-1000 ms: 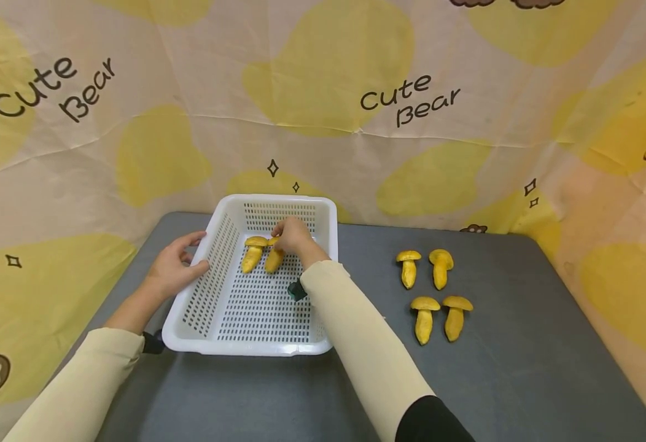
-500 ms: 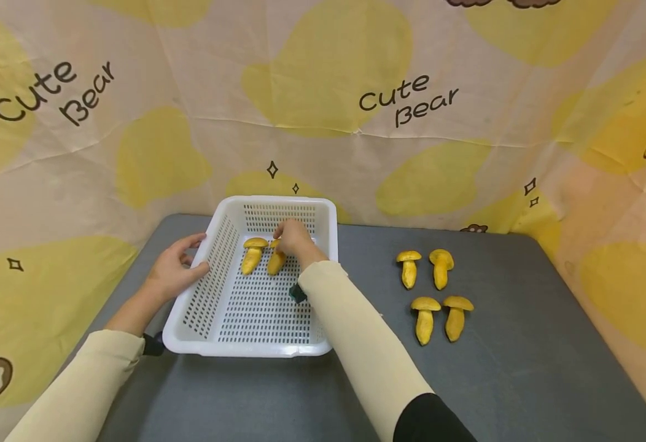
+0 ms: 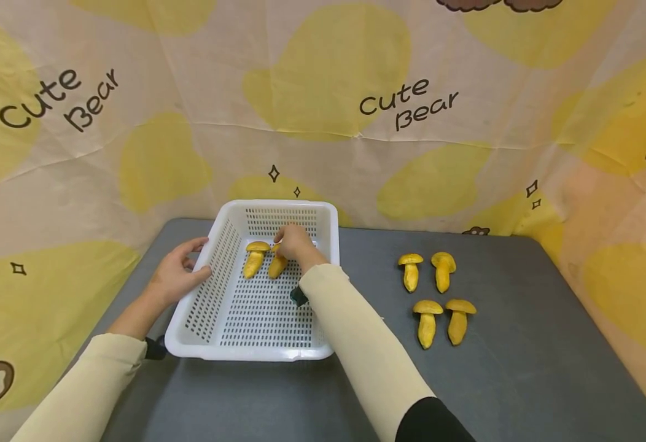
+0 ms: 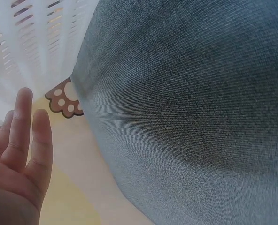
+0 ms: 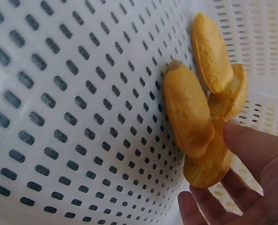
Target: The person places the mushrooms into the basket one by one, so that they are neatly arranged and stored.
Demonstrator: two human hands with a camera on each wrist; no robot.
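Observation:
A white perforated plastic basket (image 3: 251,354) stands on the grey table. Inside, toward its back, two yellow mushrooms lie side by side. My right hand (image 3: 296,243) reaches in and pinches the right-hand mushroom (image 3: 277,267) by its cap. The right wrist view shows the thumb on this mushroom's cap and fingers behind it, its stem (image 5: 187,110) close over the basket floor. The other mushroom (image 3: 253,263) lies just to its left, its cap near the held one. Along the left rim rests my left hand (image 3: 176,270), thumb and fingertips at the edge; its fingers (image 4: 22,122) look straight beside the outer wall.
Several more yellow mushrooms lie on the table right of the basket: a back pair (image 3: 410,273) and a front pair (image 3: 426,325), caps pointing away. A printed cloth (image 3: 323,92) hangs behind and around the table (image 3: 522,344). The basket stands near the table's back edge.
The held mushroom has shifted slightly within the basket, its stem swinging a little rightward and back. My left hand stays at the rim. The whole head view has sunk slightly.

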